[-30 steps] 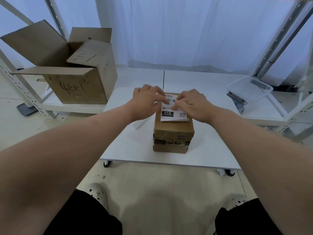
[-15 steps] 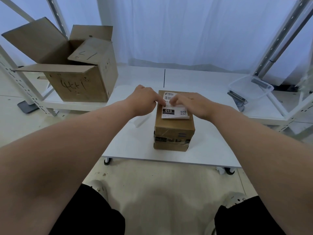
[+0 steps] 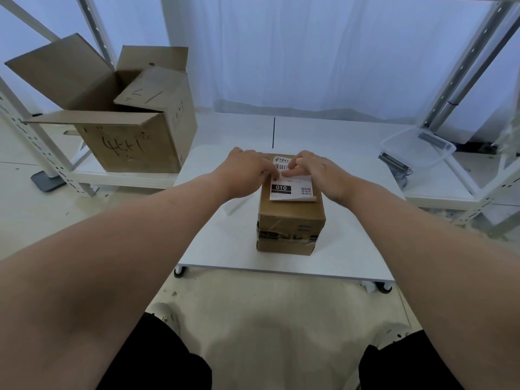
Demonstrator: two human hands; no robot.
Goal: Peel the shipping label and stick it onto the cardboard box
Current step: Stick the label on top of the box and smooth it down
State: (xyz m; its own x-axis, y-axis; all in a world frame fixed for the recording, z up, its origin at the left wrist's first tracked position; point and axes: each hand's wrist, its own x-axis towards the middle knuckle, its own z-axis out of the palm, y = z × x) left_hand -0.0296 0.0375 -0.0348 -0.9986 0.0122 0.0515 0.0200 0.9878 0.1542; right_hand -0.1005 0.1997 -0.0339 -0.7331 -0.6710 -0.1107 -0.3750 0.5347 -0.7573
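A small taped cardboard box [image 3: 291,229] stands on a low white table [image 3: 225,249]. The white shipping label [image 3: 289,190], with a barcode and "010", lies on the box's top. Its near right corner curls up slightly. My left hand [image 3: 244,173] comes in from the left, its curled fingertips pressing on the label's middle. Fingers of my right hand [image 3: 320,171] lie flat on the label from the right. The two hands' fingertips nearly meet and hide the label's middle band.
A large open cardboard box [image 3: 135,147] with handwriting sits on a low shelf at the left. At the right, a clear plastic tub [image 3: 419,147] rests on another shelf. A white paper piece [image 3: 235,206] lies left of the small box. Metal rack posts flank the table.
Both hands slid back toward the far half of the label, uncovering more of its near part. The view shifted slightly; the box stayed put.
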